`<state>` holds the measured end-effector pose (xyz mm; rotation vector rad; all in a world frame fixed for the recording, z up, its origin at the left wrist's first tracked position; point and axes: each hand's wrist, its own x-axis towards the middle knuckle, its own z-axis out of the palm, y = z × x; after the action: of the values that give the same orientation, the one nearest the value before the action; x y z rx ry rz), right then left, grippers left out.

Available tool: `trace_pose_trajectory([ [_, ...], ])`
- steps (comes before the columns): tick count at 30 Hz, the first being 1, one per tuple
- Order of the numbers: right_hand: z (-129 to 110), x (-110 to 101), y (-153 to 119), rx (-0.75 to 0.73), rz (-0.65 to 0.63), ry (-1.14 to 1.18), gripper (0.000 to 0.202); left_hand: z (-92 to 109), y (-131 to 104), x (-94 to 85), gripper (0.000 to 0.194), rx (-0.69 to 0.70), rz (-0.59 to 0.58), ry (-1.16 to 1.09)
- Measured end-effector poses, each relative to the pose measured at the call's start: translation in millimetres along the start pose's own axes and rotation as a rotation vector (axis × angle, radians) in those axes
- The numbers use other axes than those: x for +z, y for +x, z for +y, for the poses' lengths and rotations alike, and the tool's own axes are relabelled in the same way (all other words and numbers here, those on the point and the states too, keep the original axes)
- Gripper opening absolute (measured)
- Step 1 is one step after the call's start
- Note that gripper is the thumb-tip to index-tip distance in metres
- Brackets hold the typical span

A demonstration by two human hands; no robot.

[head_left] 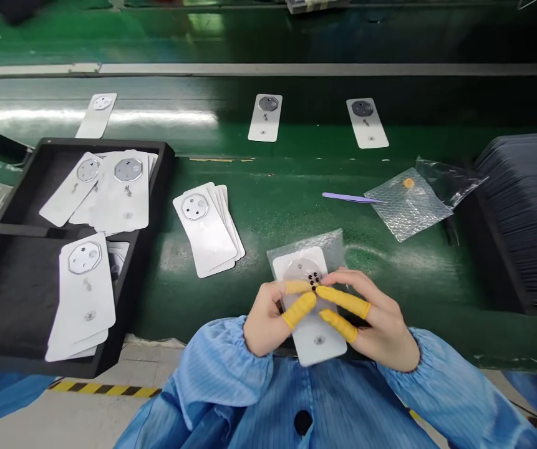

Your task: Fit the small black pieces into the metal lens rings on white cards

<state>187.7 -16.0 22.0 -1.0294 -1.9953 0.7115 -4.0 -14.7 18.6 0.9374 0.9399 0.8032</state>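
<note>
Head: left hand (270,315), right hand (383,321) over 1 white panel (311,332).

EXPOSURE: moderate; left bright, upper right near-black | SOURCE: out of view | GLARE: long white streak, left part of glossy green rear surface (188,118); small highlights, wrinkled clear plastic bag (331,242) | BLUR: dark shape (10,9), top-left edge | DISTORTION: black compartmented rectangular tray (168,165) appears slanted, left side | FOCUS: rounded white cards (212,243) legible in outline
</note>
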Motion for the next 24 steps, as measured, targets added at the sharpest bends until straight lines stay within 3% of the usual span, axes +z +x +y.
trace_pose_trajectory([
  [2, -2, 3, 5, 0.069, 0.023, 0.087, 0.031, -2, 2, 6.5, 0.036, -0.041, 0.074, -0.002],
  [4, -2, 5, 6, 0.067, 0.081, 0.085, 0.031, -3, 2, 8.5, 0.034, -0.042, 0.072, -0.001],
  [14, 19, 16, -8, -0.258, 0.020, -0.248, 0.050, -8, 2, 8.6, 0.029, 0.074, 0.027, 0.328],
  [18, 31, 22, -8, -0.201, 0.017, -0.235, 0.048, -9, 7, 4.3, 0.028, 0.199, 0.002, 0.609],
  [24, 34, 19, -9, -0.105, -0.069, -0.132, 0.041, -10, 11, -4.4, 0.023, 0.299, -0.044, 0.728],
])
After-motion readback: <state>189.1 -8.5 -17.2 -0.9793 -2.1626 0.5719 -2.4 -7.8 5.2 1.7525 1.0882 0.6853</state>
